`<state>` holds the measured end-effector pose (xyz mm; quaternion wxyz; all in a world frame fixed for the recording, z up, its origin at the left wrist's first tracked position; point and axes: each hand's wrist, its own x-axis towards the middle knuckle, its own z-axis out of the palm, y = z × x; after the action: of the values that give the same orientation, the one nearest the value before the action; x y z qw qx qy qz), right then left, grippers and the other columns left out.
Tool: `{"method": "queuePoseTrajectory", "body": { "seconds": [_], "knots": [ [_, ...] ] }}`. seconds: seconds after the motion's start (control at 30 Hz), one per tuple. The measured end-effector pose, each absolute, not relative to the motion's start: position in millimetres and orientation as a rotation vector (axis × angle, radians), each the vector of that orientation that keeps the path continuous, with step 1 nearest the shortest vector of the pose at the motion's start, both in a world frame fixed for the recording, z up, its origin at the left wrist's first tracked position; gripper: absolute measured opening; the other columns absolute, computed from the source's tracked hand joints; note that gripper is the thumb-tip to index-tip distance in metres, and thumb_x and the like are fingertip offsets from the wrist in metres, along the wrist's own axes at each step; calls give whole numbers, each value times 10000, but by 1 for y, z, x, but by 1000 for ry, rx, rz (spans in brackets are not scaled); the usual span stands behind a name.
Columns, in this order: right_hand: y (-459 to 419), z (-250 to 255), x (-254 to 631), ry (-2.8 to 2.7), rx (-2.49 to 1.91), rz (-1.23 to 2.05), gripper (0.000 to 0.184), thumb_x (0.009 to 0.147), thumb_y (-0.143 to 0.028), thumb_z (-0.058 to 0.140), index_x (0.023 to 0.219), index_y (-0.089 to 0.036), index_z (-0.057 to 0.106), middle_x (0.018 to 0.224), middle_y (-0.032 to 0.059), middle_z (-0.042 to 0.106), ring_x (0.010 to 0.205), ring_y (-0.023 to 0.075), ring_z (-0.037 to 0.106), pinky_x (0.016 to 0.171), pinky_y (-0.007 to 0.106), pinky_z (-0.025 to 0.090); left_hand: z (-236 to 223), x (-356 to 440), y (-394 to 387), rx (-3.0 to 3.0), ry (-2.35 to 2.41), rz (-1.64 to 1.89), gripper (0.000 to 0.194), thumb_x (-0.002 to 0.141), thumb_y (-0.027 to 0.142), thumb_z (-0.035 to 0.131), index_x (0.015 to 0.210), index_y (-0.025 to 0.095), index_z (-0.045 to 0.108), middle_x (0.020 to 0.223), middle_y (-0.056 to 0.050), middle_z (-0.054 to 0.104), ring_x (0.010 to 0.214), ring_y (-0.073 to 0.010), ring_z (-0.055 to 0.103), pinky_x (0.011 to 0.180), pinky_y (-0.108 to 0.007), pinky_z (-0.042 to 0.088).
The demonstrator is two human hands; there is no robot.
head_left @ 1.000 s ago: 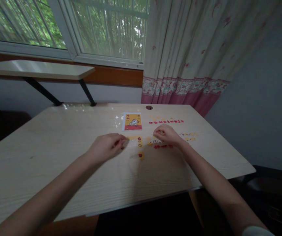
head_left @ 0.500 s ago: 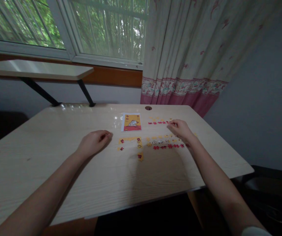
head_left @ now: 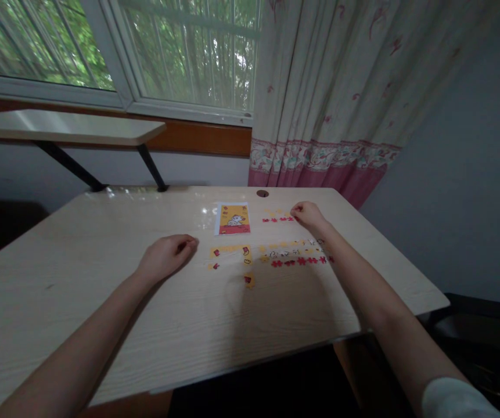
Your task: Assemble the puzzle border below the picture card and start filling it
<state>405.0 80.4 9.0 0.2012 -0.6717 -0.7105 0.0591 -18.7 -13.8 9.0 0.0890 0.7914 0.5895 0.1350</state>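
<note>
My left hand (head_left: 168, 256) rests on the table, its fingers curled toward the thumb; the inside of the curl is hidden. It lies left of a partly joined corner of yellow jigsaw pieces (head_left: 247, 251) with red marks. Over the far right rows, my right hand (head_left: 310, 215) pinches with thumb and fingertips beside yellow pieces; whatever is in the pinch is too small to make out. Under its fingertips runs a row of red jigsaw pieces (head_left: 274, 220). Nearer me lie rows of yellow, white-and-black and red pieces (head_left: 302, 261), partly behind my right forearm.
A picture card (head_left: 234, 220) of a white animal on yellow and red lies behind the joined pieces. The wooden table (head_left: 154, 331) has a round cable hole (head_left: 262, 193) at the back. A raised shelf (head_left: 71, 126) stands at back left; a curtain (head_left: 319, 116) hangs behind.
My right hand has moved a little left and away from me, from the right end of the far red row to the yellow pieces. My left hand stays put.
</note>
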Motion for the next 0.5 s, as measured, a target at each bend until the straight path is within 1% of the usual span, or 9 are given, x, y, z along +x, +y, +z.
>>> {"method": "queuePoseTrajectory", "body": {
  "seconds": [0.2, 0.3, 0.5],
  "knots": [
    [91, 10, 417, -1988, -1933, 164, 226, 794, -178, 560, 904, -113, 747, 798, 96, 728, 691, 152, 627, 650, 220, 420, 8, -18, -14, 2360, 1742, 415, 464, 887, 484, 348, 1012, 180, 675, 1001, -87, 717, 845, -241, 650, 694, -286, 444],
    [95, 11, 413, -2062, -1899, 197, 236, 809, -184, 554, 925, -119, 749, 795, 85, 731, 682, 144, 628, 661, 216, 424, 9, -16, -15, 2346, 1780, 401, 464, 885, 484, 351, 1012, 182, 678, 1015, -94, 716, 859, -249, 651, 707, -297, 449],
    [105, 10, 391, -2193, -1813, 219, 260, 788, -174, 597, 1007, -148, 735, 889, 80, 735, 755, 145, 633, 709, 213, 428, 12, -15, -17, 2305, 1840, 424, 467, 879, 502, 351, 1024, 200, 676, 942, -76, 725, 832, -247, 653, 695, -295, 448]
  ]
}}
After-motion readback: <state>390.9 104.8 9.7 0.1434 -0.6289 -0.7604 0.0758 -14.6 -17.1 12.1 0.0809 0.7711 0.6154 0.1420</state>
